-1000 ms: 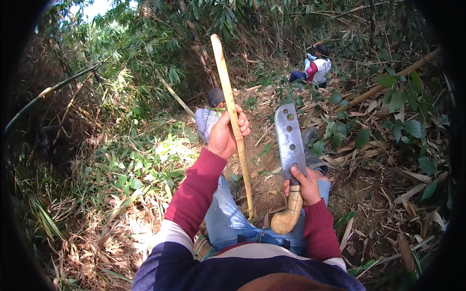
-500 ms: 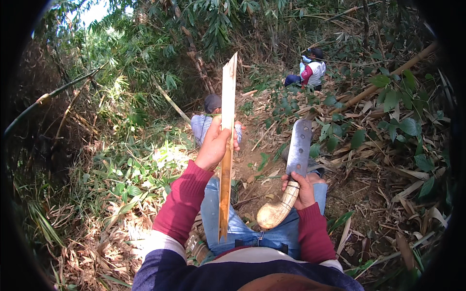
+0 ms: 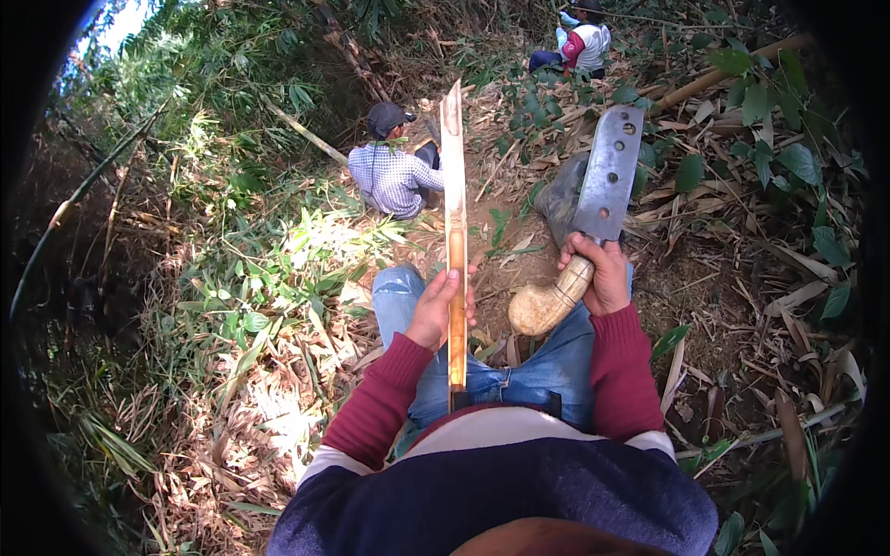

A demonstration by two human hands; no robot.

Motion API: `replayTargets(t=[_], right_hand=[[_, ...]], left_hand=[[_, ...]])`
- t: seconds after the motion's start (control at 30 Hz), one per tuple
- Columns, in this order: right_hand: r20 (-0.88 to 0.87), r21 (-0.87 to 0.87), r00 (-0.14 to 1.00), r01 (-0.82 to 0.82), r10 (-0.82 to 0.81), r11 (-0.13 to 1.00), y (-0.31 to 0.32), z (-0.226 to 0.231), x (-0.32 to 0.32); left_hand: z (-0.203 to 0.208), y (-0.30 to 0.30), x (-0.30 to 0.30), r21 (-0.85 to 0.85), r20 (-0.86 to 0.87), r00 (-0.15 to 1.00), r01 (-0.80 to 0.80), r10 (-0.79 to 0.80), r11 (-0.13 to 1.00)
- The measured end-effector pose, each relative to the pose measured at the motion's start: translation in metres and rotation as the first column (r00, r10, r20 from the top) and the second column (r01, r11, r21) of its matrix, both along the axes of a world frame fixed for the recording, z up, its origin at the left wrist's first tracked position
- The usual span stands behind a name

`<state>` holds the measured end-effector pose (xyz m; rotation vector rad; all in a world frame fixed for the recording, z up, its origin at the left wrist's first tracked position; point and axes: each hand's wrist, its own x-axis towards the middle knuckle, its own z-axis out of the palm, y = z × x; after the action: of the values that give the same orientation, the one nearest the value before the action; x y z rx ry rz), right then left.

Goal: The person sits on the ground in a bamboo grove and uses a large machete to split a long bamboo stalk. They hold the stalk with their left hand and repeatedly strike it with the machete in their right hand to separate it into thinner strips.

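A split length of bamboo [image 3: 455, 222] stands nearly upright before me, pale toward its pointed top and yellow-brown lower down. My left hand [image 3: 439, 308] is closed round its lower part, and its bottom end comes close to my waist. To the right, my right hand [image 3: 601, 271] grips a machete [image 3: 612, 171] where the handle meets the blade. The broad grey blade has a row of holes and points up and away. Its pale, curved handle [image 3: 547, 301] ends in a thick knob toward my lap. The blade is apart from the bamboo.
A person in a checked shirt [image 3: 397, 181] sits ahead on the left; another person [image 3: 586, 44] sits farther off. A grey rock-like lump [image 3: 562, 196] lies behind the blade. Dry leaves [image 3: 222, 445] cover the slope, and a bamboo pole [image 3: 732, 69] leans at upper right.
My left hand has come down and right, now lower on the bamboo. The machete has risen and shifted right in my right hand. My view has tilted downward.
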<state>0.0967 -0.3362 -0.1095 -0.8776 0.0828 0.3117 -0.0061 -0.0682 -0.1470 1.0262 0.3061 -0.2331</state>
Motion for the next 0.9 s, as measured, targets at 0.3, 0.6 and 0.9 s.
replayTargets(t=[0.3, 0.6, 0.9], right_hand=[[0.552, -0.687, 0.787, 0.243, 0.275, 0.685, 0.012, 0.038, 0.034], [0.489, -0.836, 0.539, 0.513, 0.686, 0.194, 0.053, -0.017, -0.029], [0.298, -0.878, 0.745, 0.46, 0.597, -0.135, 0.042, -0.064, 0.002]], left_hand=[[0.039, 0.028, 0.038, -0.036, -0.043, 0.989, 0.138, -0.139, 0.99], [0.01, 0.02, -0.041, 0.2, -0.264, 0.948, 0.233, -0.177, 0.952], [0.004, -0.006, -0.136, 0.164, -0.488, 0.852, 0.305, -0.192, 0.938]])
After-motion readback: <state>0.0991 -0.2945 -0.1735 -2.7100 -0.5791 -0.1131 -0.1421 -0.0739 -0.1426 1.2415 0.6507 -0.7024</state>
